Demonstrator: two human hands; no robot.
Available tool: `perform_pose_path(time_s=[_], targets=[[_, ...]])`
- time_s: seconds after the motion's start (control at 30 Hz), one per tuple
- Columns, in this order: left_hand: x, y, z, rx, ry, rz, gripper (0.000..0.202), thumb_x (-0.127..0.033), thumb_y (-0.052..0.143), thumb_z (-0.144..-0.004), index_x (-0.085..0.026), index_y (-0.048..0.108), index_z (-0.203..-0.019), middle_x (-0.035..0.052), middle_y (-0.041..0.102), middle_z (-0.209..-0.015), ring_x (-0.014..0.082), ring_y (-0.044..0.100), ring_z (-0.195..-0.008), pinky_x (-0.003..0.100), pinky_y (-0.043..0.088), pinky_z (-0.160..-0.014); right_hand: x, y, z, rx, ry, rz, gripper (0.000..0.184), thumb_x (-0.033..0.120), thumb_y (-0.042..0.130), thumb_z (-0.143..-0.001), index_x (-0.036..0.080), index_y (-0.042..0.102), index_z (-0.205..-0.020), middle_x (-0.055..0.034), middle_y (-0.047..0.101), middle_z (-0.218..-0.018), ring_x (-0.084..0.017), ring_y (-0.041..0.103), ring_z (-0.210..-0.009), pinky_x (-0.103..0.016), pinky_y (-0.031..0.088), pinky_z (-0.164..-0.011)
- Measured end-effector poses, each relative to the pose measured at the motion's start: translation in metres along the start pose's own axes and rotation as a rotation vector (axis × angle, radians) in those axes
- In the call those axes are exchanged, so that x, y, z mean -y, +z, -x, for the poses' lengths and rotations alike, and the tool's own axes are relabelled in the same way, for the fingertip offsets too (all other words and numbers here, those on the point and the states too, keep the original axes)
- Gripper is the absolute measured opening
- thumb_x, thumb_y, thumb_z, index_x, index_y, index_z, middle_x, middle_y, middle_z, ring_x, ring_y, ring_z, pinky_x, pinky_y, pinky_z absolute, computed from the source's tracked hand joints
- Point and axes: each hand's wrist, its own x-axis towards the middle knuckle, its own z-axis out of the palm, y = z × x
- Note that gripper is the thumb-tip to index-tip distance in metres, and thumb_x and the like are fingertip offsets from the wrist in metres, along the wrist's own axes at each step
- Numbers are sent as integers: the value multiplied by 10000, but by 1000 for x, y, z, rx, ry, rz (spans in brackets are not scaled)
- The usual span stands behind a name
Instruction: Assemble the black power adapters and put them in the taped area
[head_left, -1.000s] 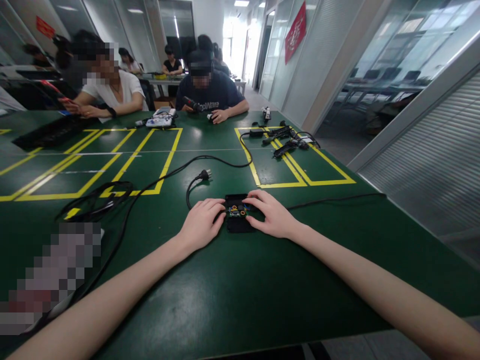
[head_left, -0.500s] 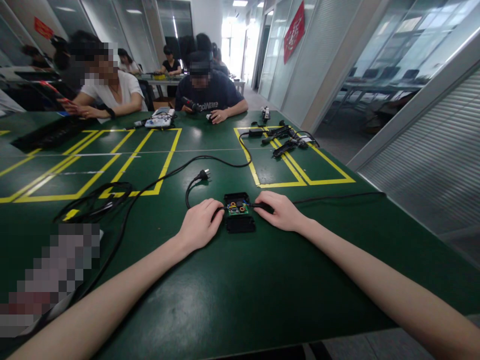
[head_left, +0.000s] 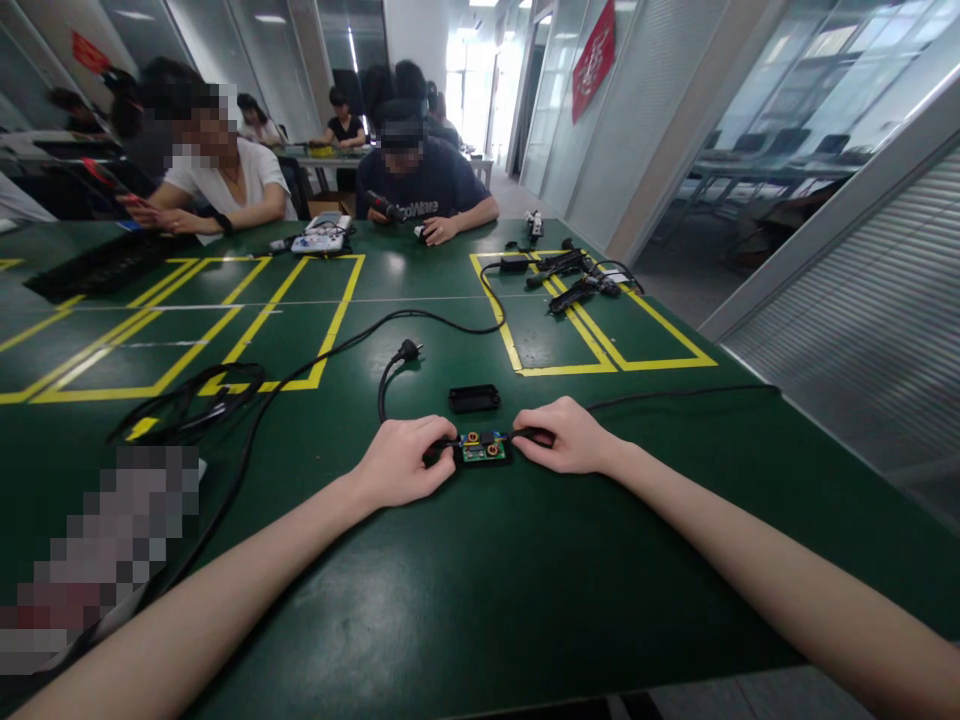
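A green circuit board with copper-wound coils sits over the near black case half, between my two hands. My left hand is closed around the black cable at the board's left end; that cable curves up to a black power plug. On the other side, my right hand pinches the black cable leaving the board's right end. The other black case half lies open side up on the table just beyond the board. How fully the board is seated in the near half I cannot tell.
Coiled black cables lie at the left on the green table. A cluster of black parts rests inside yellow tape at the back right. Across the table, a person in a dark shirt holds a tool; another sits further left.
Both hands have brought the circuit board toward me, from between the two case halves to over the near half. The far case half stays behind, now uncovered.
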Motion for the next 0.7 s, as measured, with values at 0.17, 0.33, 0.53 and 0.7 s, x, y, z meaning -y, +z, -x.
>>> perform_pose_path(time_s=[0.17, 0.33, 0.53, 0.7], targets=[[1, 1, -1, -20, -32, -26, 173, -211, 526, -885, -214, 669, -983, -1, 746, -850, 125, 639, -593, 236, 478, -587, 1, 2, -3, -4, 52, 77, 181, 327, 551, -965, 213, 692, -970, 40, 609, -551, -129, 540, -452, -244, 352, -528], [2, 2, -3, -36, -55, -54, 176, -211, 530, -904, -213, 689, -980, 2, 744, -860, 129, 634, -601, 242, 477, -593, 2, 3, -3, -12, 52, 46, 194, 309, 546, -987, 208, 684, -1081, 25, 668, -633, -136, 577, -481, -247, 390, -532], [0, -1, -2, -38, -38, -34, 191, -199, 524, -902, -209, 699, -977, 2, 729, -847, 126, 627, -611, 242, 465, -584, 1, 1, -2, -63, -7, -1, 203, 311, 544, -1013, 201, 706, -1064, -38, 778, -872, -151, 674, -596, -263, 461, -577], [0, -1, -2, -45, -18, -28, 178, -188, 533, -905, -203, 702, -958, 2, 716, -823, 126, 621, -617, 239, 450, -570, 1, 1, -1, -54, -36, -4, 201, 303, 563, -1012, 185, 726, -1017, -30, 769, -811, -150, 684, -599, -257, 466, -563]])
